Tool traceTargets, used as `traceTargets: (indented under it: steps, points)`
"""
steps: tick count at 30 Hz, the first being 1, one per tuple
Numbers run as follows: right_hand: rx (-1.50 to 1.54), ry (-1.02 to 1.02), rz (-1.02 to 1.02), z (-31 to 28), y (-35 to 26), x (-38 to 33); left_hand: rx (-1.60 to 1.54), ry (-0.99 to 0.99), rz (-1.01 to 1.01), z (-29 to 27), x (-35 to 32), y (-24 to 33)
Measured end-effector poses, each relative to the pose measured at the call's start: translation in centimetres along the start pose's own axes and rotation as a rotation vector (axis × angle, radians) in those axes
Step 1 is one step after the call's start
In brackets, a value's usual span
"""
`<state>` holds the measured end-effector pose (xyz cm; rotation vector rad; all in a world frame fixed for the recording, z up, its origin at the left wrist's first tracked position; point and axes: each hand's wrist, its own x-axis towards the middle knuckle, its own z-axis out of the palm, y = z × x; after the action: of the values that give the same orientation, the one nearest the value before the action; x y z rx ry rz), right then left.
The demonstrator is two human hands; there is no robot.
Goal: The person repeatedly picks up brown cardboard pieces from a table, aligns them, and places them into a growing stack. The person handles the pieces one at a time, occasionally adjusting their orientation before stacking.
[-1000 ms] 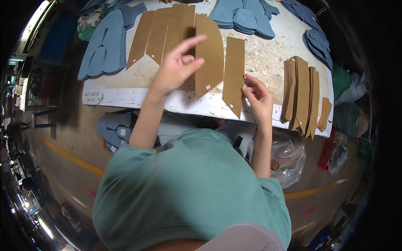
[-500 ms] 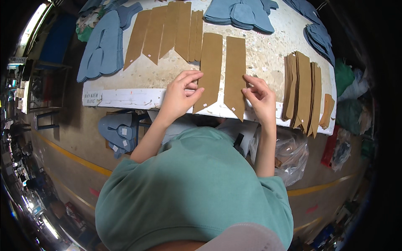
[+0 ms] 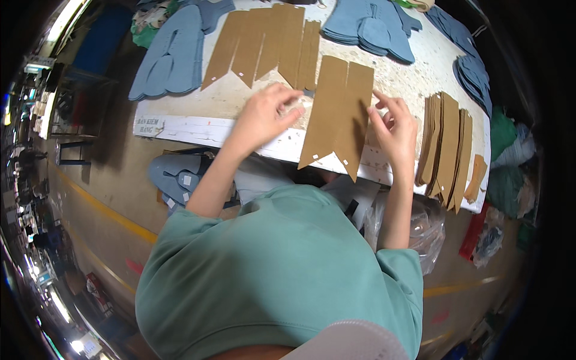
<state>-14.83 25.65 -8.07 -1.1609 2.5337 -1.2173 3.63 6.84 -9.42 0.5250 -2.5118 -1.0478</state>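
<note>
Two brown leather-like strips lie side by side in front of me, their long edges meeting: the left strip (image 3: 324,114) and the right strip (image 3: 353,120). Each has a slanted near end with a small white sticker, and the points hang over the table's front edge. My left hand (image 3: 264,117) hovers just left of the pair, fingers apart and slightly blurred, holding nothing. Close by the right strip's outer edge is my right hand (image 3: 396,129), fingers bent and thumb apart. Whether its fingertips touch that edge, I cannot tell.
More brown strips (image 3: 270,45) are laid out at the far left of the table (image 3: 180,127). Stacked brown strips (image 3: 445,147) stand at the right. Blue-grey cut pieces (image 3: 171,60) lie far left, with another blue-grey pile (image 3: 369,30) at the back. A clear plastic bag (image 3: 429,228) sits below the table.
The gap between the two strips has closed. My left hand has come away from the left strip. My view has shifted, moving the table's things across the picture.
</note>
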Motion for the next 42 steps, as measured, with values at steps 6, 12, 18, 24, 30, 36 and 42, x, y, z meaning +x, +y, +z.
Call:
traceTargets:
  steps: [6,12,18,24,30,36,42]
  points:
    - [-0.114,-0.051,-0.558,6.7,-4.2,5.4,0.595,0.154,0.053,-3.5,3.8,-4.4]
    - [-0.202,-0.188,-0.621,13.2,-6.1,8.3,0.576,0.143,-0.004,-3.6,4.6,-5.6]
    - [-0.274,-0.243,-0.52,13.6,-6.4,8.6,0.525,0.291,0.068,-4.6,4.4,-4.6]
    - [0.091,-0.165,-0.693,9.4,-8.2,5.2,0.486,0.242,0.203,-8.4,-0.2,-0.5]
    - [0.331,-0.65,-0.401,6.9,-8.3,-2.3,0.151,-0.167,0.011,-8.7,-6.3,1.1]
    - [0.714,-0.276,0.139,8.2,-5.7,-1.7,-0.116,0.127,-0.311,-6.9,-6.8,-2.1]
    - [1.051,-0.278,0.248,10.6,-6.2,-1.5,-0.603,0.29,-0.29,-2.6,-3.7,-4.3]
